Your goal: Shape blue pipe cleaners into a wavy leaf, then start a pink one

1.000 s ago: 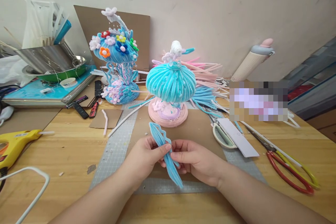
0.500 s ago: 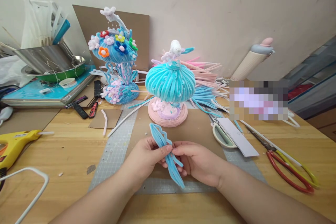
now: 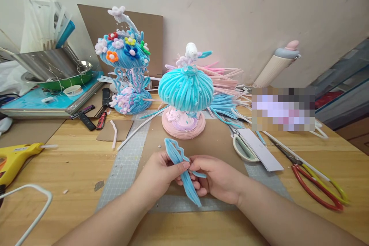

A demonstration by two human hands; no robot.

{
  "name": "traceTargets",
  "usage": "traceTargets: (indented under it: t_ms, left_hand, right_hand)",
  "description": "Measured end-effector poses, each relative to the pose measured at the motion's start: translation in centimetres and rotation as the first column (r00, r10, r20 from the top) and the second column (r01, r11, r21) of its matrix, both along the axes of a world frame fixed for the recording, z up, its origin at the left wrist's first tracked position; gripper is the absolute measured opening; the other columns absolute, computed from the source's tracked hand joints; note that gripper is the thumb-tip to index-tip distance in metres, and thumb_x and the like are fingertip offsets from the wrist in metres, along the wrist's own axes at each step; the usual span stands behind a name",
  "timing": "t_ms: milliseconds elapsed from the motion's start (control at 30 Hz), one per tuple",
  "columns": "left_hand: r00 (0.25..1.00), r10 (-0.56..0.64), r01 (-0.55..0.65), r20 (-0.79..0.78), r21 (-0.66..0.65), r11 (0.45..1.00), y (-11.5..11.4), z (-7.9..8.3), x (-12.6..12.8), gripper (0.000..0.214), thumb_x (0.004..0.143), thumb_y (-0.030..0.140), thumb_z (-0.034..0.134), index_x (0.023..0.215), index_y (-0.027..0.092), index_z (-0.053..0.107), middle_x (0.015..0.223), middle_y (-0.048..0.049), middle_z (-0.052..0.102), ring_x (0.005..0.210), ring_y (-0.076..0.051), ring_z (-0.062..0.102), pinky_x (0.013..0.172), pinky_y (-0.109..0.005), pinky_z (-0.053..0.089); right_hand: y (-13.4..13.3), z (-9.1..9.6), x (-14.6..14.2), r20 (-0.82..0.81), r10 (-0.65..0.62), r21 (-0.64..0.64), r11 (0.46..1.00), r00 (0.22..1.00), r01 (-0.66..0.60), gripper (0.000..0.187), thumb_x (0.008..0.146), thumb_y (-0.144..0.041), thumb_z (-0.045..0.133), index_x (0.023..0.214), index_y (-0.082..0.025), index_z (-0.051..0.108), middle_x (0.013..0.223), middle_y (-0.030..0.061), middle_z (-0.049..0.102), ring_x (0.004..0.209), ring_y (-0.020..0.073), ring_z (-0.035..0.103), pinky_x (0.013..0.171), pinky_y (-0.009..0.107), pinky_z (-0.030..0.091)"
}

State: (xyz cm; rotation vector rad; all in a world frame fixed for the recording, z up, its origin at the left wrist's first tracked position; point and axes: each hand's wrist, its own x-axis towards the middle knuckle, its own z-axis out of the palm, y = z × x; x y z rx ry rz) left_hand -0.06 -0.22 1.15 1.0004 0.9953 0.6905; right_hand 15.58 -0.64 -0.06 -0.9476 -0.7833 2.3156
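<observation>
Left grip [image 3: 157, 171] and right grip [image 3: 215, 177] pinch blue stems [image 3: 190, 191]; a steel pot [image 3: 49, 64] holds sticks [image 3: 60, 23].

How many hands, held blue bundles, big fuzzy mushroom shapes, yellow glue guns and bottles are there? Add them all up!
Left hand and right hand: 2
Held blue bundle: 1
Many-flowered mushroom shape and turquoise mushroom shape: 2
Yellow glue gun: 1
Bottle: 1
Total: 7

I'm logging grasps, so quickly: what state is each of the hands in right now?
Left hand: closed, holding the blue pipe-cleaner bundle.
Right hand: curled in at the bundle; whether it is gripping it cannot be told.
</observation>
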Motion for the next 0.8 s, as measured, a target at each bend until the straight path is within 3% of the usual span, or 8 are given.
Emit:
traceTargets:
  t_ms: [133, 567, 800]
  left_hand:
    - [1.000, -0.019, 0.019, -0.005, 0.016, 1.000, -0.01, -0.14, 0.03, 0.018, 0.073, 0.030, 0.063, 0.073, 0.011, 0.061, 0.061, -0.0071, 0.069, 0.055, -0.014, 0.060, 0.051, -0.022, 0.042]
    - [0.999, -0.036, 0.038, -0.038, 0.034, 0.999, 0.12, -0.63, -0.02, 0.016, 0.071, 0.028, 0.064, 0.072, 0.012, 0.061, 0.060, -0.0051, 0.068, 0.052, -0.013, 0.059, 0.050, -0.022, 0.042]
    - [0.996, 0.075, -0.073, -0.046, 0.049, 0.996, 0.36, -0.12, -0.26, 0.018, 0.072, 0.030, 0.063, 0.066, 0.012, 0.061, 0.058, -0.0031, 0.066, 0.052, -0.011, 0.055, 0.051, -0.021, 0.042]
  right_hand:
    - [-0.11, -0.07, 0.00, 0.008, -0.001, 0.000, 1.000, 1.000, 0.001, 0.011, 0.069, -0.017, 0.045, 0.073, -0.013, 0.054, 0.069, 0.0050, 0.057, 0.047, 0.0070, 0.038, 0.039, 0.019, 0.023]
    - [-0.14, -0.18, 0.04, 0.021, 0.001, -0.015, 1.000, 1.000, -0.001, 0.003, 0.068, -0.017, 0.045, 0.066, -0.015, 0.047, 0.068, 0.0039, 0.055, 0.047, 0.0070, 0.039, 0.038, 0.019, 0.025]
    - [0.07, 0.04, 0.50, 0.004, 0.031, -0.008, 0.999, 1.000, -0.031, 0.011, 0.074, -0.024, 0.052, 0.069, -0.015, 0.050, 0.064, -0.0007, 0.046, 0.049, 0.0065, 0.040, 0.038, 0.018, 0.024]
